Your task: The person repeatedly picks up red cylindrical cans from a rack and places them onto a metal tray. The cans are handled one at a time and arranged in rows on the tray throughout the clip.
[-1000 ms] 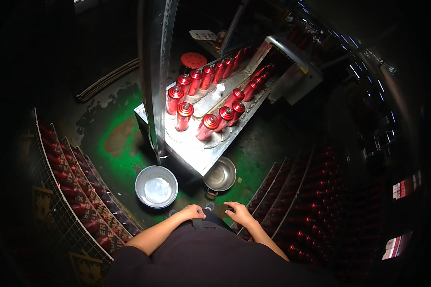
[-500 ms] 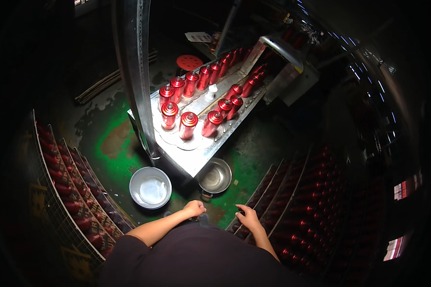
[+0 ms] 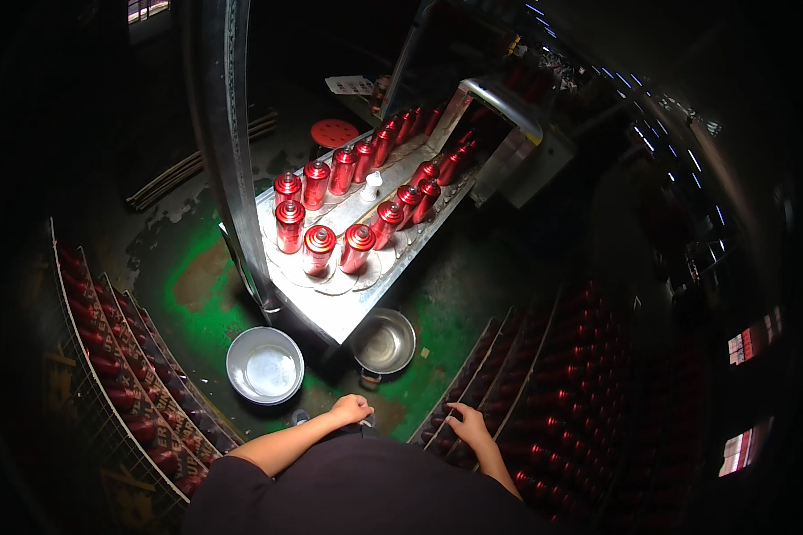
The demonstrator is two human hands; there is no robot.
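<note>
Close to my waist, my left hand (image 3: 352, 409) is curled into a loose fist, with nothing visible in it. My right hand (image 3: 469, 424) hangs to the right, thumb and fingers apart and holding nothing. Ahead of both stands a metal conveyor table (image 3: 330, 323) under bright light. Shiny red metal bottles with silvery tops stand upright around its looped track, several down each side. The nearest are a front bottle (image 3: 319, 251), one to its right (image 3: 358, 248) and one to its left (image 3: 290, 226). Neither hand touches them. A small white object (image 3: 372, 185) sits mid-table.
A grey basin (image 3: 265, 366) and a steel pot (image 3: 384, 341) stand on the green floor before the table. Racks of red bottles flank me on the left (image 3: 120, 383) and right (image 3: 544, 401). A metal post (image 3: 226, 152) rises beside the table; a tunnel housing (image 3: 506, 107) covers its far end.
My view has shifted, so the table and basins sit lower and further left. The bottles have crept along the track, those at the near end going leftward. Both hands keep nearly the same pose.
</note>
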